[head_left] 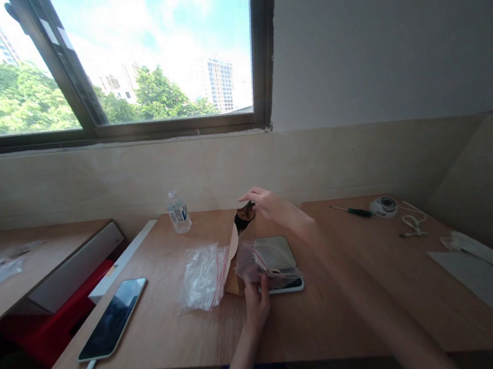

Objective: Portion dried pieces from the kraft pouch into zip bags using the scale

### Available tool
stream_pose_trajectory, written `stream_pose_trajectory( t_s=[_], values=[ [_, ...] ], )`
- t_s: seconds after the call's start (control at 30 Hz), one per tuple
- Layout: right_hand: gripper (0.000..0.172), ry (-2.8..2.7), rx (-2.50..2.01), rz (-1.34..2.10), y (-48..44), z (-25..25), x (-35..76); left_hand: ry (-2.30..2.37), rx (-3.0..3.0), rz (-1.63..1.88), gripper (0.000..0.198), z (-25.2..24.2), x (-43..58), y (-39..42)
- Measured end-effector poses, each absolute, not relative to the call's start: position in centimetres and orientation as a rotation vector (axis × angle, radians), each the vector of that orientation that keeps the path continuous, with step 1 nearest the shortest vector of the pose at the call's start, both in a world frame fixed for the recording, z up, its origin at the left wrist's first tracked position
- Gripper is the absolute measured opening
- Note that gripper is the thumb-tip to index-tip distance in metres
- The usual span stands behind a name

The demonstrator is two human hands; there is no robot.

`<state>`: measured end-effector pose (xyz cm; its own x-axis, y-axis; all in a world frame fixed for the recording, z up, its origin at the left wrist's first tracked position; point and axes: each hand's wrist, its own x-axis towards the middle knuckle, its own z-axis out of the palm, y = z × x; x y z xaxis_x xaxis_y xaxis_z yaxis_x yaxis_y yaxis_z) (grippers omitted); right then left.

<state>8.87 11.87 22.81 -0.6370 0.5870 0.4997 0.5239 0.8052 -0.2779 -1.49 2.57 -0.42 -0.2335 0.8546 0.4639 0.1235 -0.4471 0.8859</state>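
My left hand (257, 306) pinches a small clear zip bag (257, 262) with a red seal line; what lies inside the bag is too small to name. Just beyond it, a brown paper bag (233, 268) stands with its mouth gaping, and dark and brownish contents (245, 215) show there. My right hand (268, 204) is at that mouth, fingers bent over its edge by the dark contents; whatever they grip is hidden. Left of the paper bag lies a stack of clear zip bags (201, 277). Partly under the held bag are a pale flat device (276, 252) and a phone (288, 286).
A water bottle (180, 214) stands at the back. To the left lies a charging phone (113, 319) near a white box (122, 262). On the right are a screwdriver (357, 212), a white dome camera (383, 207) with its cable, and a grey-white sheet (480, 277).
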Motion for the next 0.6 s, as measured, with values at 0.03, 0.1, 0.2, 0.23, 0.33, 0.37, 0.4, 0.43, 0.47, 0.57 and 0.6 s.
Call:
stream_pose_trajectory(
  t_s=[0.03,0.1,0.2,0.23,0.33,0.37,0.4,0.43,0.47,0.57,0.6],
  values=[
    [0.039,-2.35,-0.804,0.18,11.4,22.8,9.0,1.191,1.48,1.736,0.032,-0.4,-1.5,2.6],
    [0.03,-2.214,-0.789,0.267,9.9,22.5,9.6,1.196,1.478,1.736,0.031,-0.3,-1.5,2.5],
    [0.02,-2.061,-0.856,0.465,7.2,21.7,10.9,1.189,1.459,1.726,0.03,-0.2,-1.5,2.3],
    [0.019,-2.074,-0.898,0.543,6.3,21.3,11.4,1.185,1.457,1.719,0.03,-0.3,-1.5,2.3],
    [0.02,-2.271,-1.029,0.73,4.6,19.6,12.6,1.172,1.443,1.708,0.031,-0.7,-1.4,2.3],
    [0.02,-2.331,-1.075,0.742,4.4,19.0,12.9,1.167,1.422,1.711,0.033,-0.9,-1.4,2.3],
    [0.018,-2.372,-1.117,0.733,4.2,18.5,13.0,1.16,1.396,1.714,0.035,-1.1,-1.4,2.3],
    [0.017,-2.398,-1.151,0.72,4.1,17.9,13.0,1.147,1.372,1.714,0.037,-1.2,-1.3,2.4],
    [0.015,-2.415,-1.175,0.717,4.1,17.5,12.9,1.131,1.35,1.717,0.038,-1.3,-1.3,2.4],
    [0.017,-2.471,-1.158,0.826,4.1,16.8,12.6,1.072,1.31,1.73,0.037,-1.1,-1.2,2.5],
    [0.019,-2.475,-1.144,0.87,4.1,16.7,12.5,1.048,1.303,1.733,0.036,-0.9,-1.2,2.5]
  ],
)
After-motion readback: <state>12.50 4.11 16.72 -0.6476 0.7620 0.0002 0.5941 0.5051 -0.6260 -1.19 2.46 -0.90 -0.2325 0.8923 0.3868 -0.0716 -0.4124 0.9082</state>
